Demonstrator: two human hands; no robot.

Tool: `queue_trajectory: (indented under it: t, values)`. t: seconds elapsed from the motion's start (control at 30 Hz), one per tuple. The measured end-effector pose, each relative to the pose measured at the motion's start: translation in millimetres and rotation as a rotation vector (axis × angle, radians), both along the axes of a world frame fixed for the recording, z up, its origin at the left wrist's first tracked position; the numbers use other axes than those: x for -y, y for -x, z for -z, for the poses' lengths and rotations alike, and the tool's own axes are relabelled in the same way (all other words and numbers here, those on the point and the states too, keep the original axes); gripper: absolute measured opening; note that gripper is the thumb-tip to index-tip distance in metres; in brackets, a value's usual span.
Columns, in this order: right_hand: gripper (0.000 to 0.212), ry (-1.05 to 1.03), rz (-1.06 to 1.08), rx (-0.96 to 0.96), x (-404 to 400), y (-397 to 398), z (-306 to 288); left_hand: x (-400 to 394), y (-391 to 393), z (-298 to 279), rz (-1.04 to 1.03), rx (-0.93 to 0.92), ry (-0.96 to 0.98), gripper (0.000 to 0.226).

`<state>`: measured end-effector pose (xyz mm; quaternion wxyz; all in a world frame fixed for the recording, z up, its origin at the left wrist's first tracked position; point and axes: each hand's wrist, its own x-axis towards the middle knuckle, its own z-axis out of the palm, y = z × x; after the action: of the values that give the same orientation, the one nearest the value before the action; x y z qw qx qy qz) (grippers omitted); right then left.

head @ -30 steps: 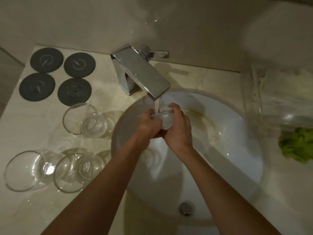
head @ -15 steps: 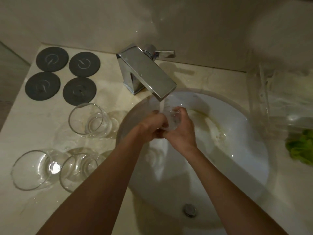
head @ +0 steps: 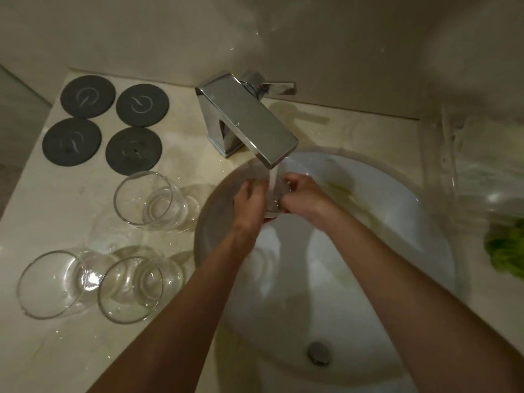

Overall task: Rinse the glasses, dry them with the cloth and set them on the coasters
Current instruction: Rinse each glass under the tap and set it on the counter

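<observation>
Under the running chrome tap (head: 249,120) I hold a clear glass (head: 273,198) over the white basin (head: 397,251). My left hand (head: 251,202) grips its left side and my right hand (head: 302,195) grips its right side and rim. Water streams into the glass. Three more clear glasses stand on the counter to the left: one near the basin (head: 150,201), two at the front (head: 54,283) (head: 133,289). Several dark round coasters (head: 88,96) (head: 133,151) lie bare at the back left. A green cloth (head: 507,251) lies at the right edge.
The beige counter (head: 56,211) is wet around the glasses. A clear plastic container (head: 482,171) stands on the right behind the green cloth. The basin's drain plug (head: 319,352) is near the front. A wall runs close behind the tap.
Both hands have turned the glass a little under the stream; my right fingers now sit over its rim. The view shifted slightly; the other glasses have not moved.
</observation>
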<state>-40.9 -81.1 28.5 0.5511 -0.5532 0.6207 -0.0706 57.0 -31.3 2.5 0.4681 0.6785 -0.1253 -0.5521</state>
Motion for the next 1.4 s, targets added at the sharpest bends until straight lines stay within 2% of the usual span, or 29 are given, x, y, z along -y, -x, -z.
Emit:
queue_trajectory:
  t: [0.1,0.13,0.2,0.27,0.3,0.33,0.37,0.43,0.47,0.53,0.6,0.67,0.7,0.8,0.9,1.0,1.03,1.1,1.17,1.27,1.4]
  values:
    - [0.016,0.275,-0.301,-0.363,27,-11,-8,0,4,-5,0.003,-0.017,0.012,0.024]
    - [0.013,0.342,-0.312,-0.403,30,-13,-9,0,4,-8,0.007,-0.029,0.011,0.026]
    - [0.024,0.356,-0.244,-0.365,28,-11,-5,0,4,-10,0.015,0.001,0.012,0.031]
    - [0.035,0.244,-0.054,-0.246,19,-5,5,0,4,-7,0.013,0.093,0.012,0.046]
    - [0.028,0.127,0.074,-0.147,14,-2,11,0,4,-3,0.014,0.111,0.01,0.049]
    - [0.014,-0.022,0.182,-0.033,8,-2,17,0,3,-3,0.012,0.099,0.016,0.044]
    - [0.009,-0.177,0.244,0.047,3,-5,19,0,3,-6,0.01,0.077,0.024,0.035]
    - [0.026,-0.356,0.183,0.069,-1,-8,17,1,3,-8,-0.001,0.055,0.015,0.028]
    - [0.025,-0.338,0.106,0.021,2,-7,14,0,4,-7,0.007,0.06,0.01,0.03]
    - [0.01,-0.118,-0.078,-0.187,16,-2,2,-1,8,-3,0.043,0.084,0.014,0.035]
    - [0.009,0.164,-0.254,-0.463,29,-3,-7,-1,12,-9,0.112,0.072,-0.017,0.03]
    - [0.007,0.369,-0.362,-0.59,32,-9,-11,0,16,-16,0.136,0.011,-0.024,0.026]
    - [0.01,0.433,-0.392,-0.608,30,-11,-10,2,17,-17,0.138,0.001,-0.019,0.033]
    - [0.016,0.54,-0.399,-0.6,20,-5,-5,3,16,-15,0.135,0.051,0.004,0.055]
    - [0.016,0.381,-0.267,-0.498,16,4,6,2,16,-16,0.124,0.055,-0.006,0.043]
    - [0.019,0.243,-0.263,-0.401,12,1,9,4,14,-14,0.102,0.013,-0.029,0.011]
    - [0.022,0.216,-0.259,-0.385,11,-1,10,5,13,-12,0.097,0.015,-0.048,0.008]
    - [0.022,0.21,-0.215,-0.368,9,-4,11,4,9,-6,0.098,0.02,-0.083,0.014]
    - [0.011,0.252,-0.167,-0.389,7,-4,10,3,7,-5,0.112,0.008,-0.09,0.014]
    - [0.016,0.305,-0.107,-0.387,4,-6,7,1,5,-3,0.138,0.018,-0.076,0.018]
    - [0.013,0.166,-0.124,-0.268,5,-13,19,4,-2,-7,0.06,-0.034,-0.077,0.024]
